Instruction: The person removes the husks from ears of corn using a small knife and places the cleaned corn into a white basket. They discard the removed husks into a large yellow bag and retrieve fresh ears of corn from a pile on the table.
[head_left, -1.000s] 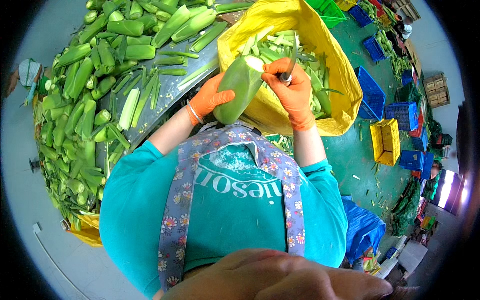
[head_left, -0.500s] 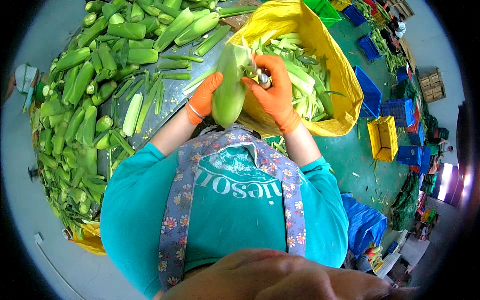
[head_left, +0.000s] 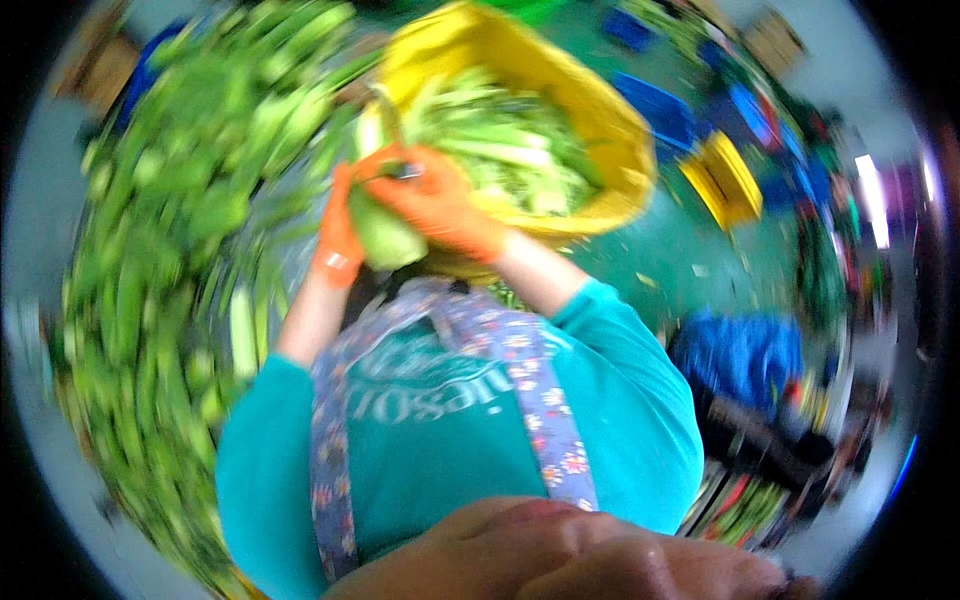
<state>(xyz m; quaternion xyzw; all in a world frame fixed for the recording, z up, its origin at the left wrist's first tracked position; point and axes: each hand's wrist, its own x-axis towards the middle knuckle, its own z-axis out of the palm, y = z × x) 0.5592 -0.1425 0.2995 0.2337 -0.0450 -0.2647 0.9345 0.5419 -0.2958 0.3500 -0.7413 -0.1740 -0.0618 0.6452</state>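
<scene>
In front of my chest I hold a green husked ear of corn [head_left: 388, 235], its wider end toward me. My left hand [head_left: 340, 232], in an orange glove, is closed around its left side. My right hand [head_left: 440, 200], also orange-gloved, is closed on a tool with a metal-ended handle [head_left: 406, 171] and presses against the ear's upper part. A narrow curved strip rises above the fingers; blur hides whether it is the tool's blade. Just beyond my right hand stands a yellow sack [head_left: 625, 165], open and filled with pale green husk leaves [head_left: 500, 150].
A large heap of green corn ears [head_left: 150, 290] covers the metal table on my left. Loose husk pieces [head_left: 243, 330] lie near my left forearm. On the green floor to the right are a yellow crate [head_left: 722, 180], blue crates [head_left: 655, 110] and a crumpled blue sheet [head_left: 740, 360].
The view has swung and blurred. My hands have come closer together, with the right now against the left over the corn. The ear is more covered by my fingers.
</scene>
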